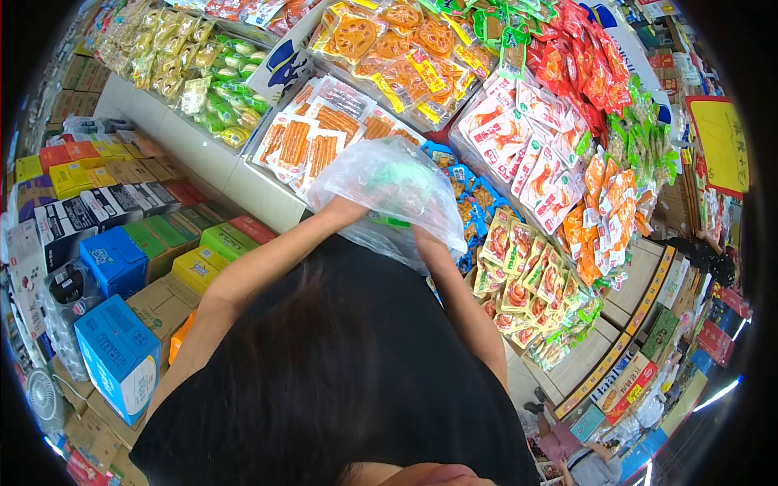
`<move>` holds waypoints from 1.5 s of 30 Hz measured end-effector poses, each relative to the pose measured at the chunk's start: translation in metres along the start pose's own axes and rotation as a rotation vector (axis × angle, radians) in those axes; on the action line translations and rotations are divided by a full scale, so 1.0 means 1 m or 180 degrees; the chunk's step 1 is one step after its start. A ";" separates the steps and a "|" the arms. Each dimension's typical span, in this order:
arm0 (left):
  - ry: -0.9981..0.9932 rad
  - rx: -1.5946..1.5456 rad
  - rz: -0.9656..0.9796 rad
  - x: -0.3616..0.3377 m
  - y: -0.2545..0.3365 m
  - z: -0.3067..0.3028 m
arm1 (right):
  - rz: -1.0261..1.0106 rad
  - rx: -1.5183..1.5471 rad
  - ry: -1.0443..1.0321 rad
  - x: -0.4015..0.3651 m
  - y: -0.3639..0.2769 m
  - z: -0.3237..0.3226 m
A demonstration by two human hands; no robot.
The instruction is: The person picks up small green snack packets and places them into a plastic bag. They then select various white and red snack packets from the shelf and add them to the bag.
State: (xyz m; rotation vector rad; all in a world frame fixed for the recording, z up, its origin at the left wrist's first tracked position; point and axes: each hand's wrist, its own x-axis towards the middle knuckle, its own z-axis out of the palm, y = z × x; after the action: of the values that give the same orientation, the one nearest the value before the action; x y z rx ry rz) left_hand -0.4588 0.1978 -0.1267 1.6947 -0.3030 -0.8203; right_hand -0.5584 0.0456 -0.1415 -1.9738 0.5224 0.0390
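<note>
A translucent white plastic bag [405,178] is spread out in front of my chest. Something green shows blurrily through its film; I cannot make out what. My left hand [348,209] reaches under the bag's near left edge, and the film covers its fingers. At the near right edge my right hand [426,240] goes in under the film too, fingers hidden. How either hand grips is not visible. Just beyond the bag lie flat packs of reddish-brown strips [312,146]. Blue snack packs [478,202] are right of it.
Bins of packaged snacks fill the far side, with orange sliced-food packs [405,49], white-and-red packs [539,154] and green packs [231,109]. Stacked cartons, including a blue box [113,261], stand on the left. Other people [583,458] are at lower right.
</note>
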 end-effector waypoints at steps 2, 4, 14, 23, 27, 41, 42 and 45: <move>0.0133 0.0190 0.0363 -0.001 -0.008 0.003 | -0.0060 -0.0318 -0.0148 -0.002 -0.001 0.002; 0.0165 0.0313 0.0415 0.001 -0.020 0.006 | -0.0139 -0.0311 -0.0102 -0.007 -0.008 0.006; -0.0025 0.0648 0.0158 -0.004 -0.022 0.004 | -0.0237 -0.0269 -0.0337 -0.007 -0.002 0.009; -0.0082 0.0663 0.0224 -0.008 -0.013 0.003 | -0.0317 -0.0336 -0.0504 -0.008 -0.006 0.005; -0.0097 0.0672 0.0234 -0.009 -0.011 0.003 | -0.0196 -0.0289 -0.0559 -0.009 -0.010 0.005; -0.0087 0.0824 0.0537 -0.005 -0.034 0.006 | 0.0011 -0.0696 -0.0652 -0.007 -0.005 0.002; -0.0088 0.0824 0.0536 -0.006 -0.032 0.006 | -0.0027 -0.0762 -0.0672 -0.006 -0.005 0.001; -0.0130 0.0858 0.0548 -0.006 -0.027 0.005 | -0.0102 -0.0821 -0.0681 -0.005 -0.001 0.002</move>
State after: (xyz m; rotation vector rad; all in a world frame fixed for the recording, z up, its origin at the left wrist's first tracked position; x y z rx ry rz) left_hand -0.4726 0.2058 -0.1503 1.8722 -0.6014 -0.7104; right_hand -0.5623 0.0497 -0.1401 -2.1960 0.3595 0.3078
